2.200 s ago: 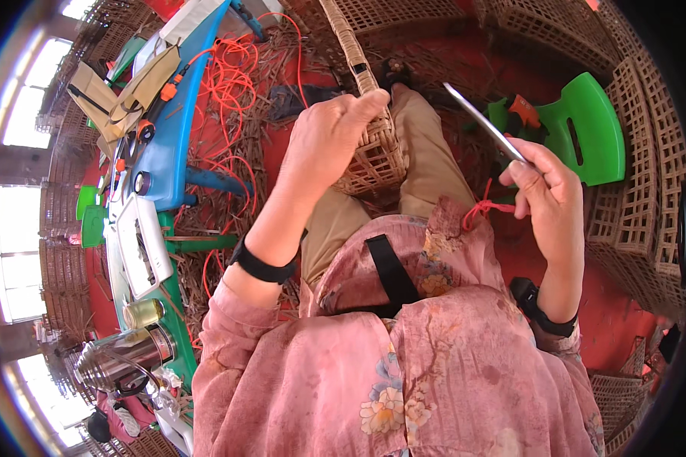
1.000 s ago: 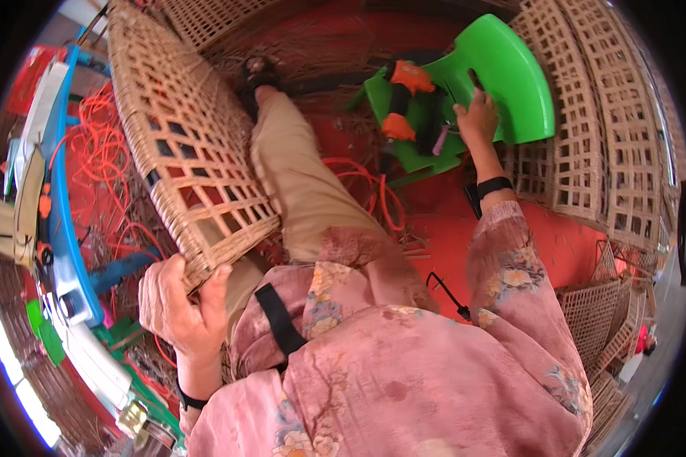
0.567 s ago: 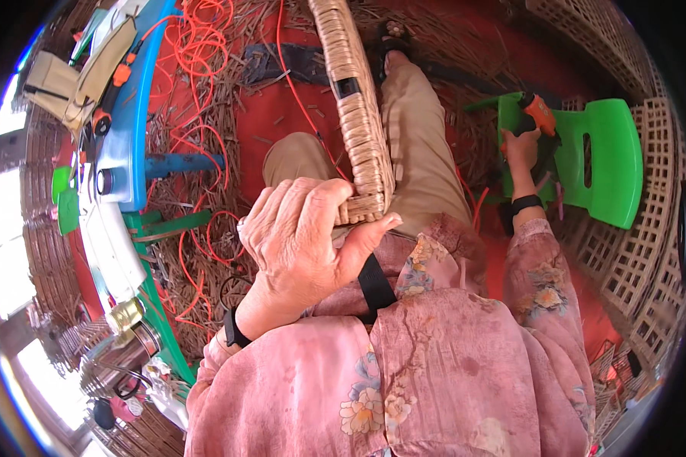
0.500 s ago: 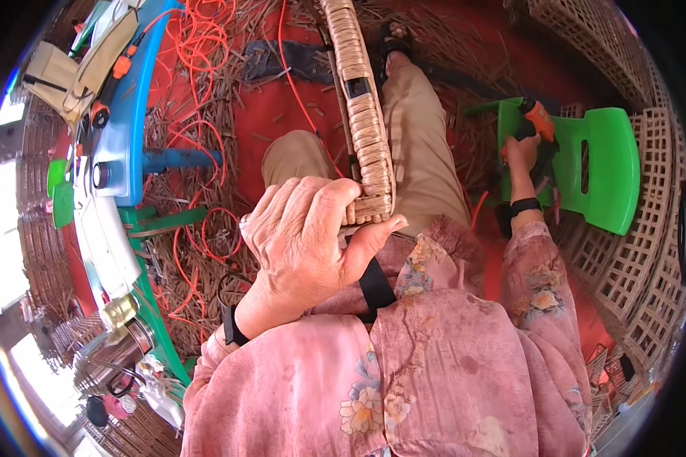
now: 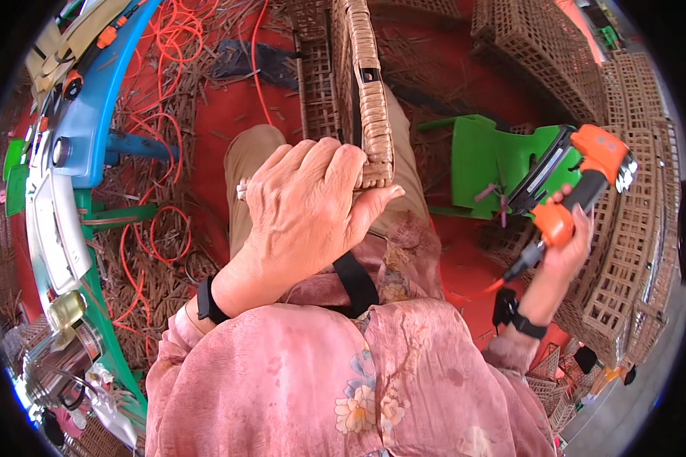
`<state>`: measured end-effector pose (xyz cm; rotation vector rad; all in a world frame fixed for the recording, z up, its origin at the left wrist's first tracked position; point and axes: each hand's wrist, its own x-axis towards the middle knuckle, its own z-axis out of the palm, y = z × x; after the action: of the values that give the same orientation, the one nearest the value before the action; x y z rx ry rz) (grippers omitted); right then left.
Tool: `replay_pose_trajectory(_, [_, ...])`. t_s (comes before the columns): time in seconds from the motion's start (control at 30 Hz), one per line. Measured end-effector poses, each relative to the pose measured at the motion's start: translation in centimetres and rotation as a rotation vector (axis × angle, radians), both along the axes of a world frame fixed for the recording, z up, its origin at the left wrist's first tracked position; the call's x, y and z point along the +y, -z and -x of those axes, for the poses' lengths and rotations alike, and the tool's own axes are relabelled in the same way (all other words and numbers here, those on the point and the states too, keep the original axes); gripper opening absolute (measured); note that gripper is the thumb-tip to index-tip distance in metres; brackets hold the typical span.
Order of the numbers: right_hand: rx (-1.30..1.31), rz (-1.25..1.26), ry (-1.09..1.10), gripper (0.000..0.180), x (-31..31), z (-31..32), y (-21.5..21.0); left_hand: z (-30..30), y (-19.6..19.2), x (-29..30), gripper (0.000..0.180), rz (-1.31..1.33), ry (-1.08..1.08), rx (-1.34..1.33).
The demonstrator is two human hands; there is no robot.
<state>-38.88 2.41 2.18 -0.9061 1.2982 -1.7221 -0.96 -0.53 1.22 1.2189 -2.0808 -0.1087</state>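
Note:
My left hand (image 5: 305,202) grips the near corner of a woven basket (image 5: 373,114), its thumb under the wrapped rim. The basket stands over my lap, stretching away from me, with a small dark gap in the rim's wrapping. At the right, my right hand (image 5: 574,240) is closed round an orange and black nail gun (image 5: 591,183). The gun's long dark magazine points left, over a green plastic chair (image 5: 476,164). An orange air hose (image 5: 484,289) runs from a fitting at the bottom of its handle.
Stacked woven baskets (image 5: 625,228) line the right side. A blue table (image 5: 91,145) with tools stands at the left, beside a green stand (image 5: 114,358). Coiled orange hose (image 5: 177,34) and loose strips (image 5: 229,65) lie on the red floor (image 5: 213,148).
My right hand has lifted the nail gun off the green chair and brought it up and nearer. The basket has tilted, showing more of its lattice side; my left hand still holds its corner.

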Motion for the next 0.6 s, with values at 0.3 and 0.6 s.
replay_pose_trajectory(0.3, [0.229,-0.360,-0.341,0.043,3.2,-12.8,-12.0,-2.2,-0.8,1.6,0.068,0.083,-0.042,0.057])
replay_pose_trajectory(0.6, [0.422,-0.774,-0.527,0.048,1.4,-17.4,-17.1,-3.3,1.4,0.5,0.041,0.032,-0.092,0.225])
